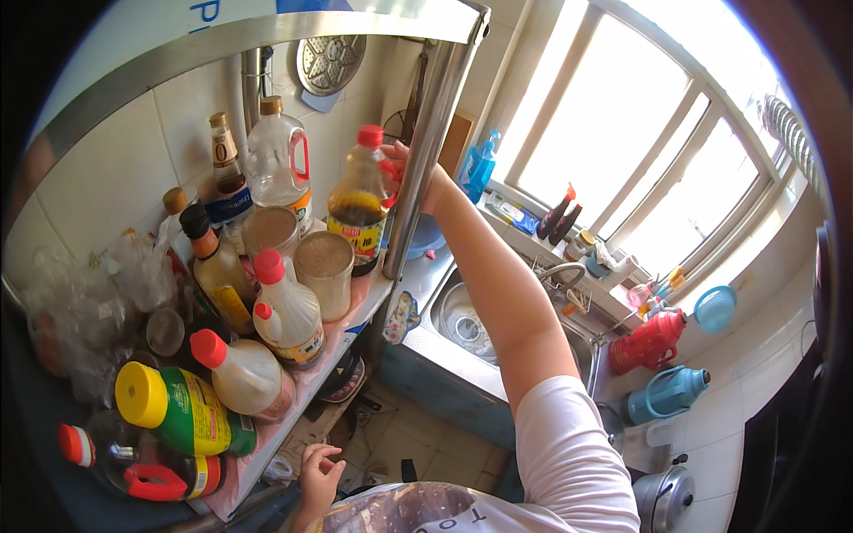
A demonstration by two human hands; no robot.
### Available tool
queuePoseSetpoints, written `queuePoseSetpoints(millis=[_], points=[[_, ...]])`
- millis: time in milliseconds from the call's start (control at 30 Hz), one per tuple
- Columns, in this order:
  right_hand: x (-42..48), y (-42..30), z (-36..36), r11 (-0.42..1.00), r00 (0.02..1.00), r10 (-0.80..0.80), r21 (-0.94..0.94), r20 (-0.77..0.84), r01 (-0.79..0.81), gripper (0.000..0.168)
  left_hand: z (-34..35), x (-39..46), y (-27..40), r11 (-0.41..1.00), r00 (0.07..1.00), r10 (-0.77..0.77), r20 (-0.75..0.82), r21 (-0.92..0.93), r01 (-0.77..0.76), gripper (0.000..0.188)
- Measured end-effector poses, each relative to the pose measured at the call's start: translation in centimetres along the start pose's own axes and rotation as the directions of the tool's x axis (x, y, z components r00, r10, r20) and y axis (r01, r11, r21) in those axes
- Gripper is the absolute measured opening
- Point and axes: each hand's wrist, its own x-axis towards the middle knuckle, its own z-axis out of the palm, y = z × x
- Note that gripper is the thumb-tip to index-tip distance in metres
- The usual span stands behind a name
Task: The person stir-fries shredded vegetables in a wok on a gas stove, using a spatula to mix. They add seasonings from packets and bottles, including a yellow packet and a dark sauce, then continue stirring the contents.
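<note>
My right hand (398,166) is at the red handle of a soy sauce bottle (360,206) with a red cap, upright at the shelf's right end. The metal post partly hides this hand, so its full grip cannot be seen. Left of the bottle stand a lidded jar (324,273), a second jar (270,233) and a large clear jug (276,156) with a red handle. My left hand (321,473) hangs low by my body, fingers loosely curled, holding nothing. Near the shelf's front are two red-capped white bottles (290,320) (250,376) and a green bottle with a yellow cap (193,410).
A steel post (433,146) rises at the shelf corner beside my right forearm. Behind the arm is a steel sink (460,320). Red and blue thermos flasks (643,343) (666,394) stand to the right, with a lidded pot (666,496) below. Plastic bags (86,313) lie at the shelf's left.
</note>
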Motion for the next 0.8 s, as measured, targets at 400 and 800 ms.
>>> queuePoseSetpoints(millis=[400, 800], points=[[-2.7, 0.9, -0.4, 0.994, 0.997, 0.054, -0.091, -0.053, -0.058, 0.038, 2.5, 2.7, 1.4, 0.999, 0.971, 0.045, 0.233, -0.007, -0.044, 0.008], [-52.5, 35.8, -2.9, 0.839, 0.504, -0.151, -0.38, -0.85, -0.389, 0.016, 13.6, 5.3, 1.5, 0.98, 0.798, 0.189, 0.572, -0.063, -0.187, 0.019]])
